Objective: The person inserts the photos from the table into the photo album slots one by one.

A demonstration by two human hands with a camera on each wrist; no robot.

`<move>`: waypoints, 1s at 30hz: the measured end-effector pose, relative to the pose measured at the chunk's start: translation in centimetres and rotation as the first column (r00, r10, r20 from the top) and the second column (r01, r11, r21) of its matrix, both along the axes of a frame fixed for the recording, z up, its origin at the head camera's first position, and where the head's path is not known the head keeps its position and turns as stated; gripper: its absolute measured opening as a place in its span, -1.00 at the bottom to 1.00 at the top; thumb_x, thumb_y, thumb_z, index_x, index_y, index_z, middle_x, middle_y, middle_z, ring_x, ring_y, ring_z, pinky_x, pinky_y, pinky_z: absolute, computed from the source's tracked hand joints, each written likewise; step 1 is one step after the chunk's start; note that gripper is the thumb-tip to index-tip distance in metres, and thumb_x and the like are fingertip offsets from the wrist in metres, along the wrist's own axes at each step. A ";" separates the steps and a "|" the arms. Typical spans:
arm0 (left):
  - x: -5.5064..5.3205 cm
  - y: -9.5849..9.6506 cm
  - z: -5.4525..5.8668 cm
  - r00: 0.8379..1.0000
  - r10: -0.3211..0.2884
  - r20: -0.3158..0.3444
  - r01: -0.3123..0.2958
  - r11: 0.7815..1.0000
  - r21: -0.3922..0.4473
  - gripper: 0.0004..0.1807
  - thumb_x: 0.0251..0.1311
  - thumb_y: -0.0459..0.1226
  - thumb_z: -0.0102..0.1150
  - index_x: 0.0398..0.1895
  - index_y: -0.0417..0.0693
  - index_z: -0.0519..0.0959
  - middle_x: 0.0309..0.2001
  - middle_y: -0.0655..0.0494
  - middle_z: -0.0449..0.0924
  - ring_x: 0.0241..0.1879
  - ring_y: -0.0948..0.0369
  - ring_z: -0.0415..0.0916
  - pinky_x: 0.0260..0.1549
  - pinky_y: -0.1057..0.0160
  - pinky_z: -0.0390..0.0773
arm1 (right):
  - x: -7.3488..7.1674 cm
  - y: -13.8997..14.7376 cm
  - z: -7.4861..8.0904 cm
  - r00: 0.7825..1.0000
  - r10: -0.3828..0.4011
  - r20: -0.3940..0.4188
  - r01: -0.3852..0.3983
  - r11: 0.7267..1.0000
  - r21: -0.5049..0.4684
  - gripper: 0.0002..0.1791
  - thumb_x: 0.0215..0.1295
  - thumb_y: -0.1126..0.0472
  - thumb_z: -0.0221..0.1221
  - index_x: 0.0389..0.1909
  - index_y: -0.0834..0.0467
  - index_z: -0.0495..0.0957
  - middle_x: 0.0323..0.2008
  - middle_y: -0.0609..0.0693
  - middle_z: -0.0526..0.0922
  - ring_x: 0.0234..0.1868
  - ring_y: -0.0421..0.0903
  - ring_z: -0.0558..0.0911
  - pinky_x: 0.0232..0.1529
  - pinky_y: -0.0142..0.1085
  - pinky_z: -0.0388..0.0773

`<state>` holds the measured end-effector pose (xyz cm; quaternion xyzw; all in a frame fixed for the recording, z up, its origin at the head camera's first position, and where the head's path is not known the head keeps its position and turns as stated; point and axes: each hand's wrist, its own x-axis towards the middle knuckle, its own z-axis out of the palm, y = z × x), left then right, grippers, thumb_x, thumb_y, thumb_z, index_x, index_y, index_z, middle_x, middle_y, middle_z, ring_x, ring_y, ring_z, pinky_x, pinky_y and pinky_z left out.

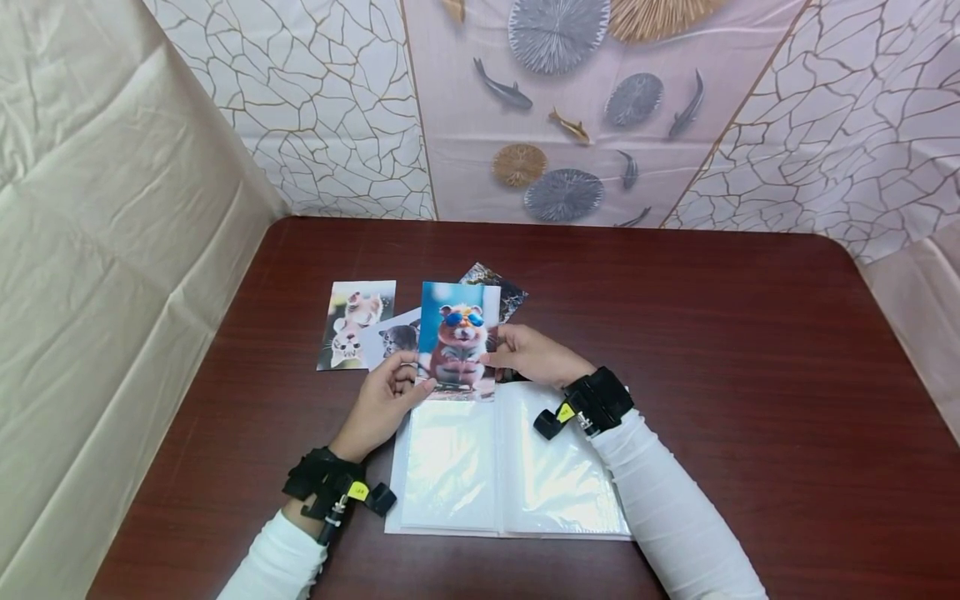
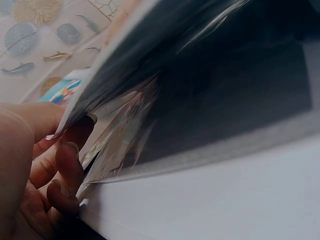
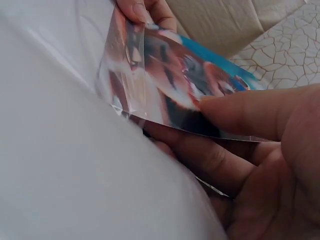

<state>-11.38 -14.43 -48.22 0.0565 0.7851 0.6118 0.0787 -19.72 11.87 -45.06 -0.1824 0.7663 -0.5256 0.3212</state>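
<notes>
A photo [image 1: 459,333] of a hamster in blue sunglasses stands over the top edge of an open photo album [image 1: 450,467] with clear pockets. My right hand [image 1: 536,354] pinches the photo's right edge, thumb on its picture side and fingers behind. At the lower left corner, my left hand [image 1: 386,400] pinches the edge of an album page [image 2: 75,112], thumb above and curled fingers below. Clear film [image 3: 135,75] covers the lower end of the photo in the right wrist view. The left wrist view shows the page's dark underside, raised from the white page below.
Left of the held photo lie a photo of white animals [image 1: 352,325] and a kitten photo [image 1: 390,337], overlapping. A dark-patterned photo [image 1: 495,287] sticks out behind it. Everything rests on a brown table [image 1: 750,400], with patterned cloth [image 1: 337,108] along its back.
</notes>
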 end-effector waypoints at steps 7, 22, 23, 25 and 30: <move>-0.1 0.0 -0.1 1.000 -0.006 -0.010 0.006 1.000 -0.002 -0.61 0.41 -0.26 0.22 0.22 -0.16 0.44 -0.30 0.04 0.43 -0.43 0.26 0.27 -0.35 0.36 0.33 | -0.4 0.2 0.1 0.988 -0.154 0.006 0.154 0.980 -0.127 -0.38 0.57 0.23 0.03 0.51 0.12 0.00 -0.07 0.17 0.65 -0.28 -0.02 0.61 -0.16 -0.22 0.60; -0.1 -0.1 -0.2 1.000 -0.008 -0.011 0.007 1.000 -0.023 -0.60 0.40 -0.27 0.23 0.23 -0.16 0.44 -0.27 0.01 0.52 -0.41 0.25 0.32 -0.33 0.35 0.38 | -0.4 0.1 0.2 0.987 -0.158 -0.008 0.152 0.962 -0.227 -0.25 0.58 0.28 0.00 0.61 -0.15 -0.12 -0.19 0.14 0.53 -0.25 0.12 0.58 -0.17 -0.17 0.61; -0.1 -0.1 -0.2 1.000 -0.007 -0.011 0.007 1.000 -0.026 -0.60 0.40 -0.26 0.23 0.23 -0.16 0.45 -0.27 0.02 0.52 -0.41 0.25 0.33 -0.33 0.35 0.38 | -0.4 0.1 0.2 0.987 -0.160 -0.005 0.155 0.962 -0.223 -0.25 0.58 0.27 0.00 0.60 -0.17 -0.11 -0.20 0.13 0.53 -0.25 0.16 0.58 -0.16 -0.16 0.61; -0.1 -0.1 -0.2 1.000 -0.007 -0.010 0.006 1.000 -0.027 -0.59 0.40 -0.26 0.23 0.24 -0.16 0.44 -0.26 0.02 0.52 -0.41 0.25 0.32 -0.32 0.35 0.38 | -0.3 0.1 0.3 0.987 -0.162 -0.006 0.156 0.963 -0.219 -0.27 0.59 0.27 0.00 0.59 -0.18 -0.10 -0.23 0.12 0.52 -0.24 0.22 0.57 -0.16 -0.14 0.60; 0.0 -0.1 -0.3 1.000 -0.007 -0.011 0.007 1.000 -0.024 -0.60 0.41 -0.29 0.22 0.24 -0.16 0.44 -0.27 0.03 0.51 -0.42 0.25 0.31 -0.32 0.35 0.37 | -0.3 0.2 0.4 0.988 -0.154 -0.016 0.147 0.966 -0.213 -0.29 0.59 0.28 -0.01 0.59 -0.18 -0.06 -0.26 0.11 0.53 -0.23 0.25 0.58 -0.15 -0.14 0.59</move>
